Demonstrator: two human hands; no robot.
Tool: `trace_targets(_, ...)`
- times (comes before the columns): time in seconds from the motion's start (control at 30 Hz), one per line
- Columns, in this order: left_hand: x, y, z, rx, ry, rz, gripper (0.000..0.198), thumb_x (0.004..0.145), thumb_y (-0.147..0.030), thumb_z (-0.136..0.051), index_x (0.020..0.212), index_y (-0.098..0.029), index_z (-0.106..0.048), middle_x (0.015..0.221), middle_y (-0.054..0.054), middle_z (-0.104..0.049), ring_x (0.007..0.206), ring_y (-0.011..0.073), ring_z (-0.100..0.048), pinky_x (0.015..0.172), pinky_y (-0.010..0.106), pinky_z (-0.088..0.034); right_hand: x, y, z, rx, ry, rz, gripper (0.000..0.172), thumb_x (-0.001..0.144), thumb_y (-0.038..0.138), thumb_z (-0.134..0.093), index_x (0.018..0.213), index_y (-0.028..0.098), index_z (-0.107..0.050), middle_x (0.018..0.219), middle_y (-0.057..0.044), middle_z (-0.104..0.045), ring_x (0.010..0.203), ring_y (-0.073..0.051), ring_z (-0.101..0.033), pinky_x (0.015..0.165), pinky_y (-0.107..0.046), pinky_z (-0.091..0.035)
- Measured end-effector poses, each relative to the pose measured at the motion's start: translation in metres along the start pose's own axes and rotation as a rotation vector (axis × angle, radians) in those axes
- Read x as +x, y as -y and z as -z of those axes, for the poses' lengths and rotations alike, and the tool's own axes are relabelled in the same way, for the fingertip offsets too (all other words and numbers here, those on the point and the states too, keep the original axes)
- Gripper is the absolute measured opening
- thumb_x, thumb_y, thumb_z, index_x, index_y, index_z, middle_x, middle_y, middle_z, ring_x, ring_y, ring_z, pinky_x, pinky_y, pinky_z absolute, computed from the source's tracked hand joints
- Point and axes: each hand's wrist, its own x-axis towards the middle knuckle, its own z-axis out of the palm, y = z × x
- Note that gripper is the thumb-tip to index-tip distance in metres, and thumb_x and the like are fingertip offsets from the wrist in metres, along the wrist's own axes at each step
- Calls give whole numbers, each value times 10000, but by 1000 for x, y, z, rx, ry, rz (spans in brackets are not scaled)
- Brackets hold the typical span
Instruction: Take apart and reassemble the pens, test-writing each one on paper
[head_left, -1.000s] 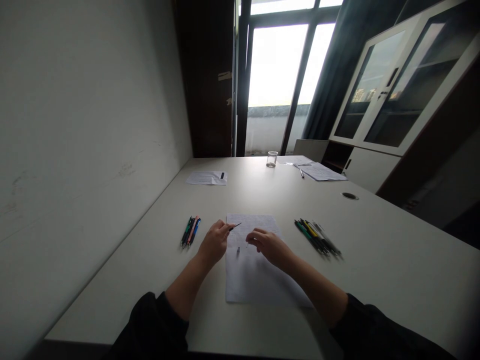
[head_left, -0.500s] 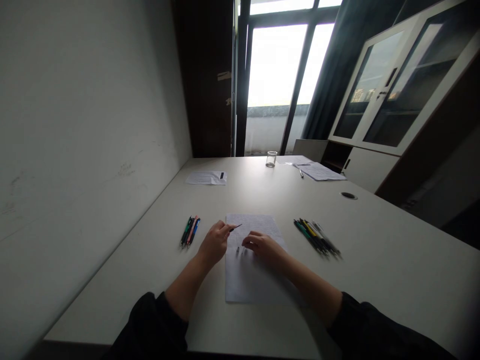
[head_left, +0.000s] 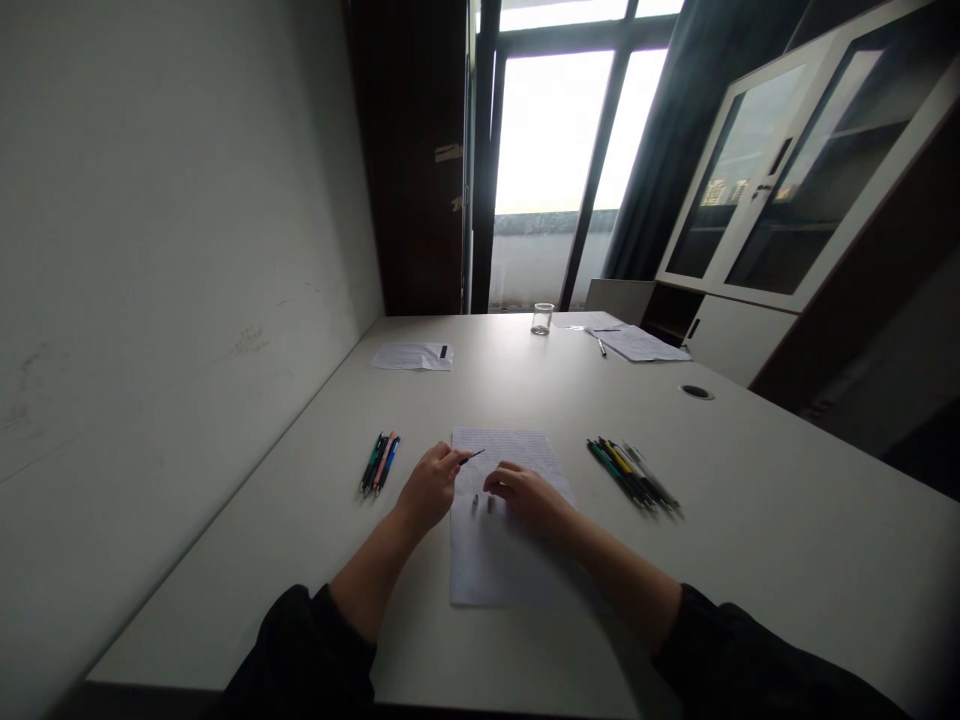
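My left hand is closed over the left edge of a lined sheet of paper, pinching a thin, dark, pointed pen part whose tip points right. Just across from it, my right hand hovers low over the sheet with fingers curled and fingertips together. Whatever those fingertips hold, if anything, is too small to make out. Beneath them a small dark piece shows on the paper, and beside it lies a small silvery piece.
Several pens lie grouped left of the sheet, and several more pens to its right. Farther back are a glass, a stack of papers, a single pen and a plastic-wrapped paper. A wall borders the left side.
A small piece near my right fingertips has shifted slightly right and now shows as a darker spot under them. Both hands have hardly moved.
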Motion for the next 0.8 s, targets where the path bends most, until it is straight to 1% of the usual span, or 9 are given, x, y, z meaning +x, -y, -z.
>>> trace_targets(0.1,0,0,0,-5,-5,-6,398,893,-17,-446,1176,-245,-609,979,46,-559,869,178,-560,768,311,-503,0,-1,2,30,-45,-2,148,923,219,-567,938,229,-714,965,-47,-688,824,-180,-652,754,-282,-484)
trace_targets(0.2,0,1,0,-21,-1,-17,402,888,-11,-453,1174,-242,-614,979,47,-565,874,176,-568,780,310,-510,0,-2,5,41,-131,-13,140,923,247,-568,946,232,-705,958,-46,-690,832,-182,-651,771,-291,-488)
trace_targets(0.3,1,1,0,-41,12,-39,401,889,-15,-468,1184,-246,-613,998,50,-573,907,178,-578,810,316,-516,0,-2,8,29,-236,-81,138,909,298,-586,968,234,-693,920,-38,-691,754,-173,-637,730,-295,-494)
trace_targets(0.37,0,0,-1,-48,22,-58,393,895,-24,-476,1185,-251,-613,1025,50,-577,948,182,-583,835,325,-519,0,-1,9,42,-276,-141,171,898,339,-596,1001,236,-684,900,-32,-692,673,-158,-618,677,-290,-496)
trace_targets(0.43,0,-1,-1,-55,31,-78,387,899,-31,-483,1187,-255,-613,1045,49,-580,981,184,-584,857,334,-520,0,1,11,84,-288,-176,211,892,371,-599,1035,236,-676,893,-28,-691,624,-144,-607,636,-279,-494)
trace_targets(0.5,0,-2,-1,-64,45,-103,398,897,-28,-493,1199,-260,-609,1041,46,-584,983,181,-588,871,336,-518,0,4,12,122,-287,-181,220,890,387,-600,1025,231,-677,883,-23,-688,595,-132,-601,618,-269,-488)
trace_targets(0.67,0,-5,1,-78,76,-143,437,886,-11,-512,1218,-279,-603,1059,42,-593,982,175,-595,901,338,-512,1,11,14,153,-252,-160,208,894,390,-585,886,212,-690,801,-9,-671,551,-118,-584,603,-258,-466)
trace_targets(0.8,0,-4,1,-86,77,-147,433,885,-8,-514,1213,-275,-605,1074,46,-594,985,176,-601,906,343,-517,1,14,15,194,-242,-180,218,891,385,-573,849,202,-684,748,-8,-658,545,-124,-585,591,-257,-464)
